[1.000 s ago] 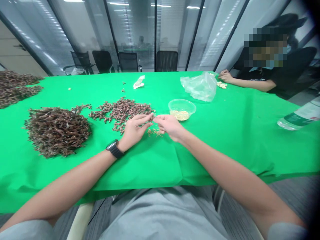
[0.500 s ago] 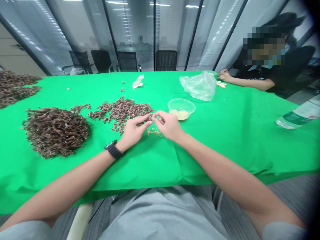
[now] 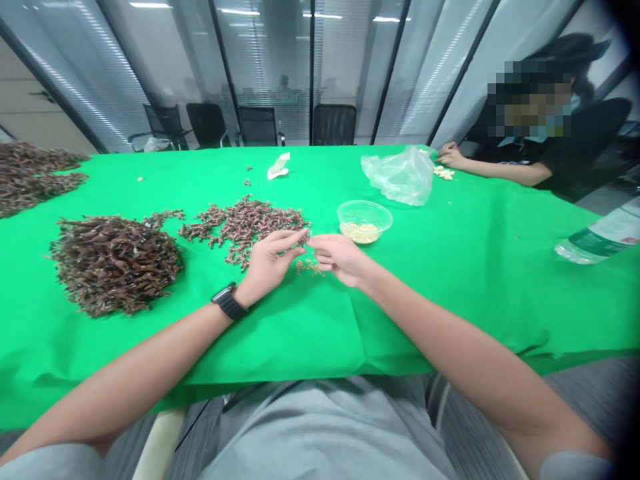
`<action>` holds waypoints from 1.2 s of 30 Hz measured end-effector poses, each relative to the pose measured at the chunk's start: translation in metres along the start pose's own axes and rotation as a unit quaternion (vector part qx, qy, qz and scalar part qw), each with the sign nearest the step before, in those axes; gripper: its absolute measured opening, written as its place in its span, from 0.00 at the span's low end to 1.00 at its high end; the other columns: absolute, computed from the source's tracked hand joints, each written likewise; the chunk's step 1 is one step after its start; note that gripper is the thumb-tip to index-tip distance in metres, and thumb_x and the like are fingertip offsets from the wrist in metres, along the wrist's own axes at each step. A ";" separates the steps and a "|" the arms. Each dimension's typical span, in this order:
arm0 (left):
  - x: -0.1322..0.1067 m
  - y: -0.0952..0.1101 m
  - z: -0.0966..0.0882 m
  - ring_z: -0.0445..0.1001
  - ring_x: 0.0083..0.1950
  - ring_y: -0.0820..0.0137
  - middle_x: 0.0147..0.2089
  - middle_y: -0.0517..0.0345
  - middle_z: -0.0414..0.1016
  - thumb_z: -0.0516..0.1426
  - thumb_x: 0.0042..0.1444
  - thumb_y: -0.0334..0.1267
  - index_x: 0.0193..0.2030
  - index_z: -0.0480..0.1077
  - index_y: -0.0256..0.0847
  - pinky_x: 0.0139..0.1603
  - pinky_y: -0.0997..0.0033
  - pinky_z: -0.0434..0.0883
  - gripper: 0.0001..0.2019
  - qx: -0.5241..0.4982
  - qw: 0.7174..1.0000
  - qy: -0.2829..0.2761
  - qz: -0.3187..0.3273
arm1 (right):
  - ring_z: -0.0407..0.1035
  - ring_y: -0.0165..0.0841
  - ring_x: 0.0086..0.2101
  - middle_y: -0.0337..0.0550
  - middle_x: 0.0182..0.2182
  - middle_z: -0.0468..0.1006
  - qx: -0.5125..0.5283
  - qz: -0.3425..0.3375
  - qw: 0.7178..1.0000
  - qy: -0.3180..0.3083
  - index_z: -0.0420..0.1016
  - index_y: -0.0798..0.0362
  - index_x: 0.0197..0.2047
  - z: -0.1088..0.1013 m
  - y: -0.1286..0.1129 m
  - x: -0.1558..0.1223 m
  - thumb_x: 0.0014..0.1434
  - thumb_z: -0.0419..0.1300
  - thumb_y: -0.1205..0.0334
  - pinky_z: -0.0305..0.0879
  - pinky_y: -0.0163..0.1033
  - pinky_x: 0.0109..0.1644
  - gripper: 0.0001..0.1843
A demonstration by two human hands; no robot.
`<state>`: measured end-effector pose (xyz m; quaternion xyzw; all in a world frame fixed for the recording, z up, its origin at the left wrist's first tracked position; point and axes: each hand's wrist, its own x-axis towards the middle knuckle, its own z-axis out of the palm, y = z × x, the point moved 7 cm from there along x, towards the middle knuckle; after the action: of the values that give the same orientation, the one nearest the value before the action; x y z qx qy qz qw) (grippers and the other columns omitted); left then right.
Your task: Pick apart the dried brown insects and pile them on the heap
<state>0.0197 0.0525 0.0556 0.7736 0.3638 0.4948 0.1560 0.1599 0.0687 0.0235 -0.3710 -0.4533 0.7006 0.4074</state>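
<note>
My left hand [image 3: 273, 260], with a black watch on the wrist, is closed in a pinch at its fingertips. A small brown twiggy piece [image 3: 307, 237] shows there, partly hidden by the fingers. My right hand [image 3: 343, 259] meets it from the right, thumb and fingers pressed together at the same piece. Just beyond my left hand spreads a loose heap of short brown knobbly twig pieces [image 3: 255, 220]. Small tan bits [image 3: 309, 268] lie on the cloth under my fingertips. Behind my right hand stands a clear plastic bowl [image 3: 365, 208] holding pale yellowish bits.
A large bundle of brown twigs [image 3: 115, 267] sits at left, with more twigs [image 3: 35, 180] beyond. A crumpled plastic bag [image 3: 400, 175] and white paper scrap [image 3: 279, 166] lie farther back. A bottle [image 3: 600, 235] lies at right. Another person's hands [image 3: 450, 157] are beside pale pieces.
My right hand has turned, its fingers now straighter and pointing left at my left fingertips. My left hand stays nearly in place. The view has shifted slightly.
</note>
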 end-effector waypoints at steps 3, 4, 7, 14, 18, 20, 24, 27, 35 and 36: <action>0.001 0.006 -0.002 0.79 0.53 0.65 0.54 0.53 0.82 0.63 0.61 0.37 0.57 0.79 0.49 0.56 0.65 0.74 0.17 0.012 0.999 -0.001 0.031 | 0.38 0.21 0.18 0.23 0.16 0.47 0.053 0.078 0.994 -0.057 0.61 0.51 0.26 0.005 0.004 -0.003 0.52 0.68 0.62 0.40 0.29 0.20 0.16; 0.002 0.006 -0.002 0.79 0.53 0.65 0.54 0.52 0.82 0.63 0.61 0.37 0.57 0.79 0.48 0.56 0.65 0.74 0.17 0.004 1.000 0.000 0.022 | 0.39 0.21 0.18 0.23 0.16 0.48 0.042 0.062 0.996 -0.049 0.62 0.52 0.27 0.003 0.002 -0.002 0.52 0.68 0.61 0.41 0.29 0.20 0.16; 0.001 -0.003 0.000 0.80 0.52 0.63 0.54 0.51 0.82 0.65 0.60 0.40 0.58 0.78 0.45 0.56 0.63 0.74 0.19 -0.057 0.997 0.000 -0.056 | 0.46 0.23 0.18 0.26 0.17 0.55 -0.081 -0.089 0.992 0.045 0.70 0.54 0.33 -0.009 -0.012 -0.002 0.55 0.68 0.54 0.43 0.32 0.21 0.14; -0.005 -0.018 0.008 0.80 0.54 0.56 0.54 0.48 0.82 0.67 0.56 0.45 0.59 0.78 0.41 0.58 0.56 0.75 0.24 -0.166 0.969 -0.004 -0.182 | 0.54 0.25 0.21 0.29 0.18 0.60 -0.396 -0.359 0.838 0.113 0.76 0.54 0.39 -0.002 -0.036 -0.019 0.64 0.61 0.60 0.50 0.35 0.29 0.07; -0.005 -0.014 0.009 0.78 0.59 0.55 0.58 0.49 0.80 0.67 0.56 0.44 0.58 0.78 0.42 0.62 0.54 0.73 0.23 -0.188 0.965 -0.011 -0.181 | 0.55 0.25 0.22 0.30 0.19 0.60 -0.447 -0.385 0.800 0.110 0.76 0.54 0.39 0.001 -0.037 -0.022 0.66 0.59 0.60 0.51 0.36 0.31 0.08; -0.006 -0.013 0.009 0.78 0.58 0.56 0.58 0.48 0.80 0.67 0.57 0.44 0.58 0.78 0.42 0.62 0.54 0.73 0.22 -0.181 0.968 -0.011 -0.174 | 0.56 0.26 0.22 0.30 0.20 0.60 -0.445 -0.378 0.803 0.118 0.75 0.54 0.39 0.002 -0.036 -0.022 0.66 0.59 0.59 0.51 0.36 0.31 0.08; -0.004 -0.010 0.005 0.80 0.54 0.60 0.55 0.49 0.82 0.66 0.58 0.42 0.58 0.78 0.44 0.59 0.58 0.74 0.21 -0.112 0.988 0.007 -0.104 | 0.54 0.25 0.21 0.30 0.19 0.60 -0.351 -0.314 0.873 0.127 0.73 0.54 0.36 0.000 -0.027 -0.017 0.65 0.59 0.58 0.48 0.35 0.27 0.09; -0.002 -0.004 -0.002 0.79 0.53 0.63 0.55 0.51 0.81 0.65 0.60 0.39 0.58 0.78 0.47 0.59 0.61 0.74 0.19 -0.035 0.998 0.024 -0.037 | 0.51 0.24 0.19 0.30 0.19 0.61 -0.221 -0.219 0.945 0.102 0.73 0.54 0.35 -0.001 -0.015 -0.008 0.63 0.61 0.55 0.45 0.34 0.23 0.11; 0.001 0.014 -0.006 0.79 0.54 0.64 0.54 0.51 0.82 0.56 0.66 0.35 0.58 0.78 0.45 0.58 0.62 0.73 0.17 0.039 0.999 0.012 0.036 | 0.41 0.21 0.19 0.23 0.17 0.49 0.069 0.024 0.994 -0.079 0.68 0.53 0.31 0.008 0.001 -0.002 0.49 0.74 0.56 0.44 0.28 0.20 0.18; 0.002 0.010 -0.005 0.79 0.53 0.64 0.53 0.51 0.82 0.56 0.66 0.35 0.58 0.78 0.44 0.57 0.62 0.74 0.17 0.016 1.000 0.014 0.000 | 0.43 0.21 0.19 0.23 0.17 0.52 0.052 0.004 0.997 -0.063 0.70 0.54 0.33 0.004 -0.002 -0.001 0.50 0.73 0.54 0.46 0.28 0.20 0.18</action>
<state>0.0196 0.0463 0.0653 0.7691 0.3733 0.4999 0.1388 0.1567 0.0667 0.0267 -0.3062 -0.4400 0.7465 0.3941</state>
